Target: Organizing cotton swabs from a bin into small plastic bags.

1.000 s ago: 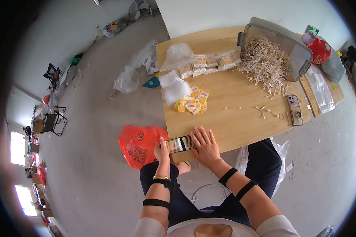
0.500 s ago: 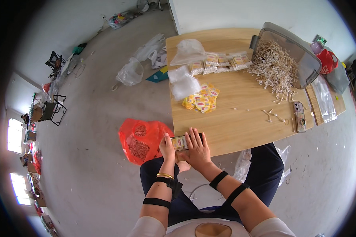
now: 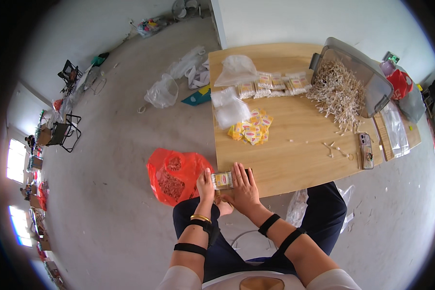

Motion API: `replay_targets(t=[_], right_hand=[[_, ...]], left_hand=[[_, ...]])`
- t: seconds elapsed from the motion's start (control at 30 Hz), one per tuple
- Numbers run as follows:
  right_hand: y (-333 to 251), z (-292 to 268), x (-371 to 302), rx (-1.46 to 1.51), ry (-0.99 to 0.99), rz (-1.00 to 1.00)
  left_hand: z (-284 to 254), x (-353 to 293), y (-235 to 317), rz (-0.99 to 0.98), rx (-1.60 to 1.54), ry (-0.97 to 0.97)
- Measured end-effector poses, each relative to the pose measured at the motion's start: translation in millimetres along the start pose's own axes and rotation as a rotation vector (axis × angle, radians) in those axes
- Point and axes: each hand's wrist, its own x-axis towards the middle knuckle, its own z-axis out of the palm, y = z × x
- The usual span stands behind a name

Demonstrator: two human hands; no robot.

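At the table's near left corner lies a small clear packet of cotton swabs [image 3: 222,181] with a yellow label. My left hand [image 3: 205,186] grips the packet's left end, thumb up. My right hand [image 3: 246,188] lies flat over the right end, its fingers stretched out and pointing away from me. A dark edge of something shows beside the right fingertips; the rest of it is hidden under that hand. Further in on the table is a heap of yellow and white label cards [image 3: 252,128]. Small clear bags [image 3: 231,112] are stacked behind the cards.
Filled swab packets [image 3: 275,84] lie in a row at the back. Loose cotton swabs [image 3: 340,92] spill from a tipped grey plastic bin [image 3: 379,94]. A phone [image 3: 366,151] rests near the right edge. On the floor at left sits a red plastic bag [image 3: 167,169].
The whole view has shifted slightly. My right hand has slid a little to the right relative to the packet, so more of the packet shows between my hands.
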Motion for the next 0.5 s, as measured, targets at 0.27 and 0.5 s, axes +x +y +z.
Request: replay_targets(t=[0.27, 0.5], right_hand=[[0.1, -0.7, -5.5, 0.072, 0.036, -0.068], [36.7, -11.0, -58.5, 0.006, 0.059, -0.054]], left_hand=[[-25.1, 2.9, -5.0, -0.198, -0.13, -0.061], [-72.3, -20.8, -1.8, -0.486, -0.331, -0.234]])
